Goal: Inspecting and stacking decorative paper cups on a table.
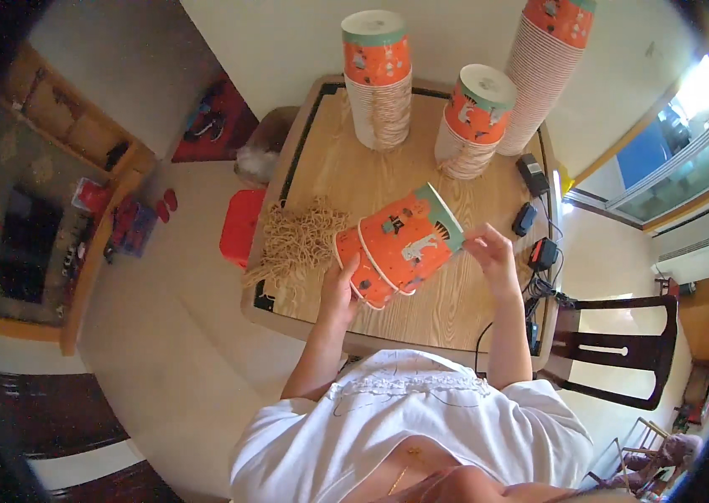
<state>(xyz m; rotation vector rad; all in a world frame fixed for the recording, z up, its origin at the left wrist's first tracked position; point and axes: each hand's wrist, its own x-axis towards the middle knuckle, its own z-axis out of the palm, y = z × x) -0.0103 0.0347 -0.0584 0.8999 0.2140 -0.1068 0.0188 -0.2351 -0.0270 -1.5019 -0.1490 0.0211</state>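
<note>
Two nested orange paper buckets (405,243) with green bands and printed animal figures lie tilted in front of me, rims toward the lower left and bases toward the upper right. My left hand (340,289) grips them near the rims, thumb on the outer wall. At the green base end, my right hand (490,251) has its fingers bent together at the edge; part of the fingertips is hidden. Beside the left hand, a loose heap of beige twine cords (300,243) covers the table's left side.
Upside-down bucket stacks stand at the back: one at the left (378,80), a shorter one (476,117) and a tall one (547,67) at the right. Black adapters (532,174) and cables line the right edge of the wooden table (446,323). A dark chair (623,348) stands right, a red stool (242,228) left.
</note>
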